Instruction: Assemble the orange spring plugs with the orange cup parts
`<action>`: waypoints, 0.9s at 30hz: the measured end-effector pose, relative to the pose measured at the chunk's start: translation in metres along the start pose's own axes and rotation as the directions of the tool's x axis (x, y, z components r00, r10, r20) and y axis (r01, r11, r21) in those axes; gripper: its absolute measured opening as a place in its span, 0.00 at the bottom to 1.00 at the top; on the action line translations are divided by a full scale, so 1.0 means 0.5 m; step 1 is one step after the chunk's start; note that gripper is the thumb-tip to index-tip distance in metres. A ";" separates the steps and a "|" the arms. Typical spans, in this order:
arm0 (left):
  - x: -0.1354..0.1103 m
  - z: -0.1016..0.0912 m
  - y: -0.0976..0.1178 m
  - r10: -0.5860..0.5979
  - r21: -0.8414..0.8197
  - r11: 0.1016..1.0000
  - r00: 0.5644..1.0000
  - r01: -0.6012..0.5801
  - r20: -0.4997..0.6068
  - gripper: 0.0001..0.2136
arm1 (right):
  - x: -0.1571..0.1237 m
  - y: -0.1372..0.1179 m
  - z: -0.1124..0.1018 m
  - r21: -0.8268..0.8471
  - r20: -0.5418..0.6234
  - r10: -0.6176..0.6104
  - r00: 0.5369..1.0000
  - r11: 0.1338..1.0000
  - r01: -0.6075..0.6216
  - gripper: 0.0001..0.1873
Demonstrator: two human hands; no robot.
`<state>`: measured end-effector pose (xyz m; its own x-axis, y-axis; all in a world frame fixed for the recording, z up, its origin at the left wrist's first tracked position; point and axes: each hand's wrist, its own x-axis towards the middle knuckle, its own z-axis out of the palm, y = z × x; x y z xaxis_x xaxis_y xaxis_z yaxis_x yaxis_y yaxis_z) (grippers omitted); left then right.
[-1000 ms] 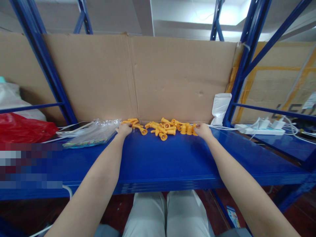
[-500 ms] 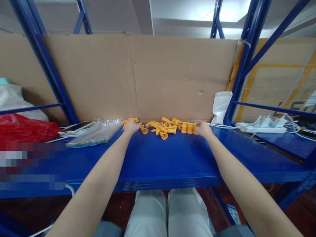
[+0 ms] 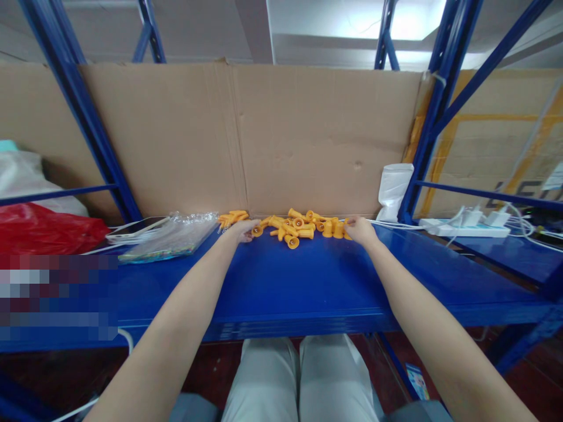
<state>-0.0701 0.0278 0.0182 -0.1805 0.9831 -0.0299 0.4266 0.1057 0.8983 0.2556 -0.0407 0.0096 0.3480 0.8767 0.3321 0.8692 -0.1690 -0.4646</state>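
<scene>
Orange-yellow plastic pieces with flared, bell-shaped mouths (image 3: pixel 292 241) lie in a loose heap at the back of the blue shelf (image 3: pixel 299 287). My left hand (image 3: pixel 243 230) is at the heap's left end, its fingers closed against one bell-shaped piece (image 3: pixel 257 231). Behind that hand lies a small pile of slender orange-yellow pieces (image 3: pixel 232 218). At the right end, several pieces stand upright side by side (image 3: pixel 337 228). My right hand (image 3: pixel 359 230) has its fingers closed around the outermost one, mostly hiding it.
Left of the pieces lies a clear plastic bag (image 3: pixel 176 234), near a red bag (image 3: pixel 48 228). A cardboard sheet (image 3: pixel 308 135) backs the shelf. On the right are a white pouch (image 3: pixel 394 190), a power strip (image 3: pixel 466 227) with cables, and a blue upright post (image 3: pixel 424 158).
My left hand has moved right and slightly toward me, from the slender pieces to the bell-shaped piece beside them. My right hand stays in place.
</scene>
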 end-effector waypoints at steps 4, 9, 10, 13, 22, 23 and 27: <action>-0.014 -0.012 0.029 -0.066 -0.258 0.964 0.998 0.067 0.014 0.08 | -0.006 -0.007 -0.003 0.020 0.019 -0.022 1.000 1.000 0.022 0.20; -0.065 0.019 0.066 0.069 -0.490 0.871 0.997 -0.044 0.034 0.04 | -0.010 -0.016 0.010 0.136 -0.024 -0.251 0.968 0.958 0.252 0.16; -0.080 0.031 0.070 0.095 -0.519 0.853 0.994 -0.052 0.055 0.05 | -0.013 -0.020 0.015 0.170 -0.026 -0.303 0.953 0.938 0.303 0.15; -0.125 0.073 0.077 0.137 -0.561 0.827 0.981 -0.038 0.136 0.07 | -0.027 -0.039 0.035 0.285 0.017 -0.449 0.893 0.859 0.426 0.16; -0.186 0.148 0.057 0.258 -0.484 0.871 0.916 -0.083 0.306 0.09 | -0.065 -0.085 0.072 0.421 -0.040 -0.710 0.703 0.626 0.657 0.20; -0.185 0.150 0.054 0.264 -0.472 0.877 0.910 -0.090 0.318 0.09 | -0.064 -0.085 0.072 0.413 -0.034 -0.719 0.694 0.622 0.665 0.19; -0.183 0.152 0.050 0.242 -0.449 0.890 0.915 -0.077 0.322 0.08 | -0.060 -0.079 0.072 0.378 0.028 -0.714 0.699 0.655 0.654 0.16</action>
<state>0.0243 -0.0484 0.0101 0.2231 0.9736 0.0488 -0.0040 -0.0491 0.9988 0.1982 -0.0441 -0.0113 -0.3876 0.7465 0.5408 0.6642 0.6330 -0.3977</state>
